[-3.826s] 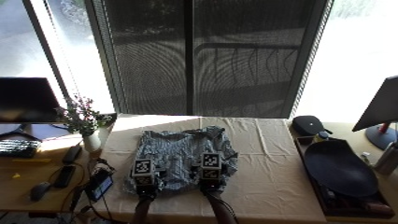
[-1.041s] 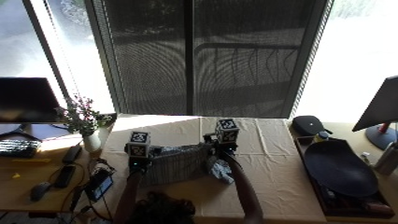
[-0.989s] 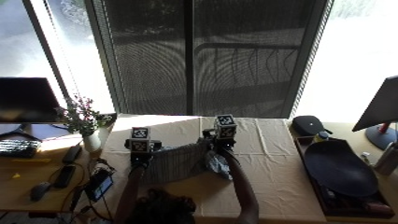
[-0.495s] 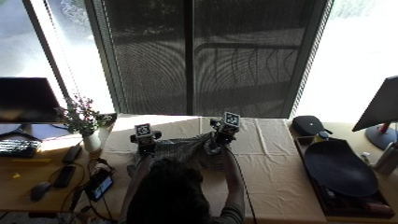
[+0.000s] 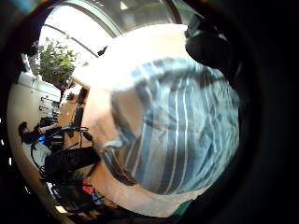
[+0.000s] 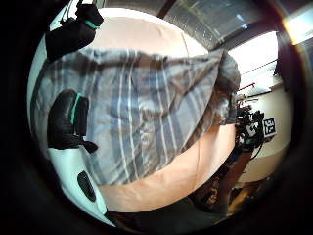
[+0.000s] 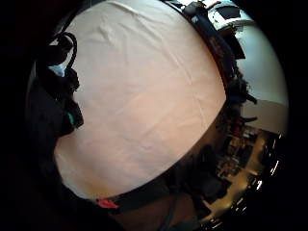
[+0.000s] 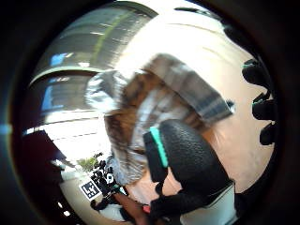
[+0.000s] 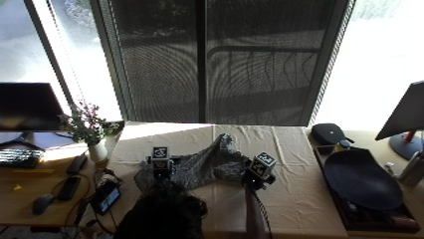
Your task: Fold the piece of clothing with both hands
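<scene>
Two hands are back at the near side of the worktop (image 9: 291, 164), where half a second ago they reached its far part. Left hand (image 9: 161, 167) hovers over the striped garment (image 9: 202, 167), its grip hard to read. The cloth lies bunched mid-worktop, a peak standing up. Right hand (image 9: 258, 175) pinches the garment's right edge. That fold looks undone, or one layer dragged nearer.

Source: daylight through windows (image 9: 377, 59) at rear, overexposed
Table (image 9: 298, 164): sunlit far edge, dimmer near side
Palm views: strong edge distortion, dark vignette, soft focus
</scene>
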